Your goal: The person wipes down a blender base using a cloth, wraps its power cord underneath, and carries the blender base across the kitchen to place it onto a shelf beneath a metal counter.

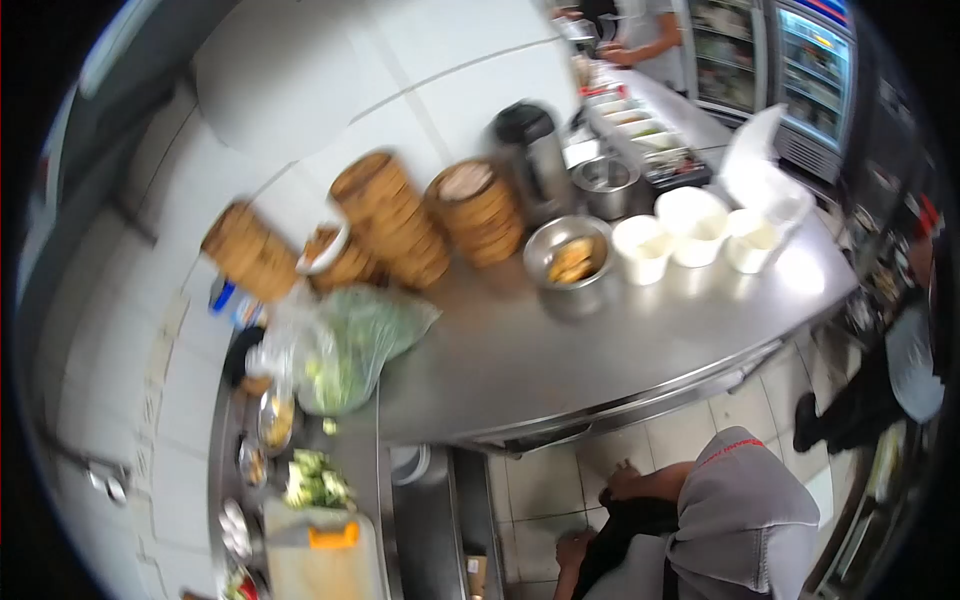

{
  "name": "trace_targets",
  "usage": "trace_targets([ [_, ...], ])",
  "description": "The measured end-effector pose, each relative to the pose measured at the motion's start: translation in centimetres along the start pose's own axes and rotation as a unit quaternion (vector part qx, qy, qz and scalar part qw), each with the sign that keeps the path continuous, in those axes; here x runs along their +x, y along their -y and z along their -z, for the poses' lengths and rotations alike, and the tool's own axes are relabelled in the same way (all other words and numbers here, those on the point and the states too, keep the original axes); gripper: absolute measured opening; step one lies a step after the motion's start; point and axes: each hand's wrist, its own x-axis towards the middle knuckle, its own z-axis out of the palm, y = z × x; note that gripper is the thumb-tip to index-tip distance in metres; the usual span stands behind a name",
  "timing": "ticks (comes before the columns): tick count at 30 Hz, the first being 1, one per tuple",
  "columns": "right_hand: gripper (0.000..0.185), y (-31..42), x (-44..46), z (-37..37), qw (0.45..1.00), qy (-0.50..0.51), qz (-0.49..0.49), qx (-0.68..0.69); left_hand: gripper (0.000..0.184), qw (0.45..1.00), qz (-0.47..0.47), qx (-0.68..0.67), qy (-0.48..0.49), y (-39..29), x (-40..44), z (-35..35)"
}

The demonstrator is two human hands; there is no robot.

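Observation:
My left hand (573,549) hangs low beside the black cloth at my front, its fingers blurred and partly hidden. Past that black cloth (630,522), my right hand (625,482) is held over the tiled floor with its fingers apart and nothing clearly in it. Both hands are away from the steel counter (470,375). To the left, a cutting board (325,570) bears a knife with an orange handle (335,535). Chopped green vegetables (317,482) lie just above the board, near a plastic bag of greens (355,345).
Several stacks of bamboo steamers (390,220) stand along the wall. A metal bowl with brown food (568,252), white tubs (692,228) and a steel jug (530,160) line the counter's back. Another person (650,45) stands beyond; someone's dark-clothed leg (850,400) is at right.

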Motion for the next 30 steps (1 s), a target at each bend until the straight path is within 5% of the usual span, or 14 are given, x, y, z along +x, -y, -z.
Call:
trace_targets([
  [2,0.055,-4.9,-2.2,-1.5,0.991,-0.047,-0.120,0.044,0.030,0.989,0.132,-0.029,0.057,2.1,2.5,-0.4],
  [8,0.043,-15.1,-16.7,-2.5,0.877,-0.112,-0.381,0.270,0.025,0.987,-0.065,-0.069,0.126,-2.8,4.5,2.5],
  [10,0.041,-15.9,-20.7,-6.1,0.793,-0.135,-0.455,0.382,0.027,0.976,0.035,0.012,0.215,-11.9,3.5,3.9],
  [11,0.040,-16.2,-22.3,-7.5,0.745,-0.149,-0.486,0.433,0.028,0.974,-0.001,0.007,0.225,-14.9,3.6,3.4],
  [14,0.049,-14.9,-29.2,-10.1,0.684,-0.071,-0.522,0.505,0.030,0.973,-0.039,0.017,0.228,-27.3,2.9,1.0],
  [16,0.061,-15.5,-31.8,-14.6,0.621,-0.052,-0.552,0.553,0.028,0.940,-0.111,-0.119,0.300,-31.6,4.0,-3.3],
  [19,0.065,-18.0,-35.4,-20.1,0.562,-0.033,-0.579,0.590,0.034,0.816,-0.028,-0.381,0.434,-40.9,3.4,-9.5],
  [23,0.061,-25.0,-39.5,-24.7,0.542,-0.093,-0.545,0.633,0.066,0.638,0.032,-0.474,0.606,-53.3,1.6,-15.8],
  [25,0.061,-28.4,-41.9,-24.4,0.577,-0.178,-0.508,0.615,0.069,0.576,0.011,-0.476,0.665,-57.7,1.6,-19.9],
  [27,0.060,-31.2,-45.1,-20.8,0.577,-0.241,-0.469,0.624,0.070,0.581,0.013,-0.467,0.667,-60.7,1.3,-23.3],
  [30,0.058,-33.4,-47.0,-14.7,0.446,-0.517,-0.411,0.604,0.074,0.567,0.039,-0.488,0.662,-63.6,1.1,-27.5],
])
